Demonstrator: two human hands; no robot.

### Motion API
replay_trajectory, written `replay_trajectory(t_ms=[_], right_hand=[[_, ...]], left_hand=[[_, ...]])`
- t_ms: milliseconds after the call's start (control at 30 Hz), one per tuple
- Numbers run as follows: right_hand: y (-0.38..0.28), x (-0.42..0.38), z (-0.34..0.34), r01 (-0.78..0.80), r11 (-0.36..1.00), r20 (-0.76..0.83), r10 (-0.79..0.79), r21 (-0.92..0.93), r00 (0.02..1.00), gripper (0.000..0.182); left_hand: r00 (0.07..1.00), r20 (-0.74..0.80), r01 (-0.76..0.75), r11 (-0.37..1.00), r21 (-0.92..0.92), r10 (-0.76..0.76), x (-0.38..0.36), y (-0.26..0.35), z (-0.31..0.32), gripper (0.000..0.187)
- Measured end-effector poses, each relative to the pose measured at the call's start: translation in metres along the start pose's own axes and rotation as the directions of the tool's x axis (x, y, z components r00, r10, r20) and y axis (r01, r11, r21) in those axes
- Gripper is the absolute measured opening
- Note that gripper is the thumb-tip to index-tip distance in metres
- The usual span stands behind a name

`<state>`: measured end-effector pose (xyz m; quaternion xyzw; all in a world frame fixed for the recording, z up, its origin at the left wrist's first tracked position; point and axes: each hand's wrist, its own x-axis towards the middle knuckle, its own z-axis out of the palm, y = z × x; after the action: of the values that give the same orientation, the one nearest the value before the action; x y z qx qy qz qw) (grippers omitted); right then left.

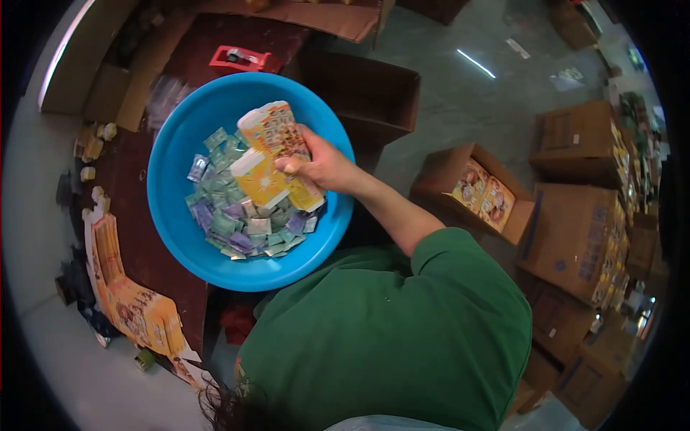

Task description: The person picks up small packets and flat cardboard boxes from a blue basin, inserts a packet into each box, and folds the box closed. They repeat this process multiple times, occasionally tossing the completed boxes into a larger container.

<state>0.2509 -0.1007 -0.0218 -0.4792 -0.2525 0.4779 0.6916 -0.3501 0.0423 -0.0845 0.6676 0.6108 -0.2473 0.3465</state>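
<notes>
My right hand [320,165] reaches in from the right and grips a yellow printed carton [277,147], its thumb on the near face and the other fingers mostly hidden behind. The carton has pictures on its upper part and loose flaps below. It is held over a large blue basin [169,215]. Inside the basin lies a heap of small sealed sachets [226,208], mostly green, with some purple and pale ones. My left hand is out of view.
A red tape dispenser [241,59] lies behind the basin on the dark red table [136,237]. Flat printed cartons [147,316] are stacked along the left edge. An open brown box [366,93] stands beyond the basin, and more cardboard boxes [564,230] stand at the right.
</notes>
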Motion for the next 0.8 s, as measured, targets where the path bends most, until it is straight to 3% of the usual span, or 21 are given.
replay_trajectory(t_ms=[133, 200, 233, 267, 300, 333, 400, 433, 467, 500, 533, 600, 633, 733, 767, 800], right_hand=[[0.006, 0.006, 0.0, 0.06, 0.996, 0.015, -0.059, -0.066, 0.998, 0.07], [0.006, 0.006, 0.005, 0.035, 0.996, 0.048, -0.032, -0.077, 0.998, 0.069], [0.008, 0.005, 0.008, 0.05, 0.993, 0.054, -0.044, -0.109, 0.998, 0.069], [0.009, 0.004, 0.011, 0.066, 0.987, 0.061, -0.058, -0.144, 0.996, 0.069], [0.01, 0.003, 0.015, 0.097, 0.983, 0.086, -0.084, -0.156, 0.993, 0.068], [0.015, 0.003, 0.017, 0.089, 0.989, 0.093, -0.078, -0.119, 0.993, 0.067], [0.024, 0.006, 0.019, 0.083, 0.995, 0.097, -0.078, -0.049, 0.992, 0.065], [0.021, 0.006, 0.024, 0.086, 0.992, 0.029, -0.084, -0.089, 0.996, 0.056], [0.024, 0.012, 0.019, 0.124, 0.944, -0.004, -0.132, -0.307, 0.991, 0.051], [0.033, 0.021, 0.007, 0.143, 0.847, -0.033, -0.186, -0.511, 0.982, 0.046], [0.048, 0.03, -0.01, 0.117, 0.629, -0.055, -0.247, -0.769, 0.967, 0.036], [0.049, 0.027, -0.011, -0.103, 0.398, -0.151, -0.093, -0.912, 0.984, 0.031], [0.046, 0.025, -0.009, -0.11, 0.402, -0.145, -0.056, -0.909, 0.988, 0.037], [0.035, 0.02, 0.004, -0.093, 0.591, -0.169, -0.074, -0.801, 0.983, 0.056], [0.038, 0.02, 0.005, -0.107, 0.588, -0.158, -0.035, -0.802, 0.987, 0.062], [0.04, 0.023, 0.005, -0.12, 0.585, -0.145, 0.004, -0.802, 0.989, 0.069]], left_hand=[[0.994, 0.11, 0.005, 0.993, 0.12, -0.018, -0.006, -0.022, 0.022, 0.015], [0.991, 0.055, -0.123, 0.99, 0.069, 0.119, -0.01, 0.015, 0.008, 0.016], [0.975, -0.03, -0.22, 0.974, -0.054, 0.219, -0.019, 0.051, -0.008, 0.016], [0.935, -0.151, -0.349, 0.905, -0.243, 0.32, -0.044, 0.113, -0.03, 0.017], [0.919, -0.218, -0.393, 0.786, -0.477, 0.327, -0.068, 0.176, -0.054, 0.018], [0.785, -0.374, -0.619, 0.623, -0.478, 0.494, -0.083, 0.226, -0.068, 0.017], [0.574, -0.491, -0.792, 0.29, -0.537, 0.655, -0.074, 0.29, -0.075, 0.009], [0.504, -0.495, -0.862, 0.381, -0.334, 0.707, -0.073, 0.327, -0.075, 0.012], [0.436, -0.48, -0.891, 0.44, -0.112, 0.761, -0.071, 0.36, -0.073, 0.016], [0.354, -0.447, -0.909, 0.414, 0.041, 0.821, -0.063, 0.383, -0.066, 0.022], [0.271, -0.402, -0.91, 0.369, 0.188, 0.874, -0.053, 0.397, -0.053, 0.028], [0.268, -0.267, -0.916, 0.331, 0.226, 0.926, -0.037, 0.409, -0.03, 0.031], [0.287, -0.216, -0.919, 0.331, 0.213, 0.933, -0.03, 0.409, -0.018, 0.033], [0.361, -0.147, -0.896, 0.386, 0.218, 0.921, -0.028, 0.404, -0.002, 0.034], [0.418, -0.154, -0.882, 0.441, 0.165, 0.895, -0.026, 0.4, -0.003, 0.037], [0.387, -0.28, -0.879, 0.443, 0.177, 0.879, -0.026, 0.396, -0.004, 0.039]])
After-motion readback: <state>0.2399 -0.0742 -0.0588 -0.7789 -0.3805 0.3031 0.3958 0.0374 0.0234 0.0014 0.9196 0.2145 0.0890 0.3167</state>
